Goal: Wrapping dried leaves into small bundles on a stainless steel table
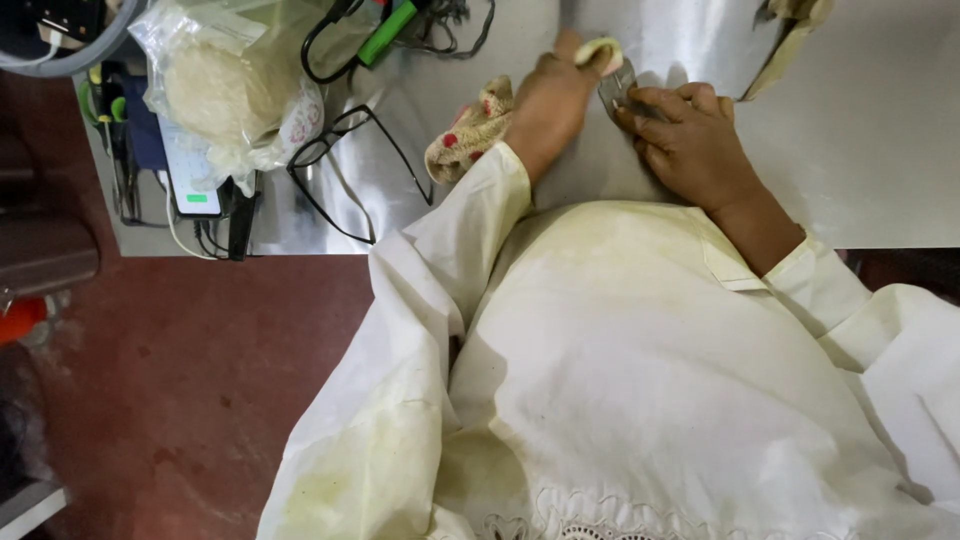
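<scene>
My left hand (552, 98) is closed around a patterned cloth (470, 132) with red dots, and a pale folded bit of it shows at my fingertips (600, 50). My right hand (690, 140) presses down on a small grey metal piece (616, 88) lying on the shiny metal table (880, 150). The two hands meet over this piece. My cream sleeves and garment fill the lower part of the view.
Black-framed eyeglasses (345, 165) lie left of my hands. Further left are a clear bag of white stuff (225, 85), a phone with cables (190, 185), and a green-handled tool (385, 35). A yellowish object (785, 45) lies at the top right. Red floor lies below the table edge.
</scene>
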